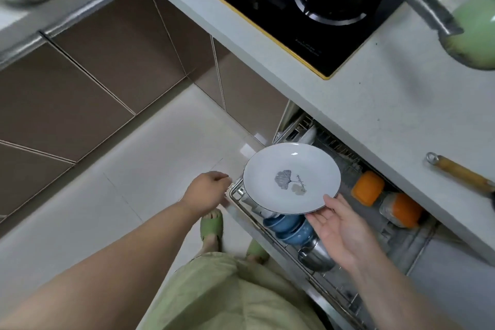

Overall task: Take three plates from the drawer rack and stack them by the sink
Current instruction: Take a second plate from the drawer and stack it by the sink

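My right hand (pixel 338 225) holds a white plate (pixel 286 171) with a grey leaf print by its near rim, level above the pulled-out drawer rack (pixel 345 295). My left hand (pixel 207 191) rests at the rack's front left corner, fingers curled on its edge. More white plates (pixel 308 136) stand upright at the rack's far end, partly hidden under the counter. The sink is out of view.
Blue bowls (pixel 290 225), a steel bowl (pixel 316 256) and orange containers (pixel 368 187) sit in the rack. The counter (pixel 388 104) above carries a black hob (pixel 308 8) with a pan, a green kettle (pixel 476 32) and a wooden-handled tool (pixel 460 173). Brown cabinets line the left.
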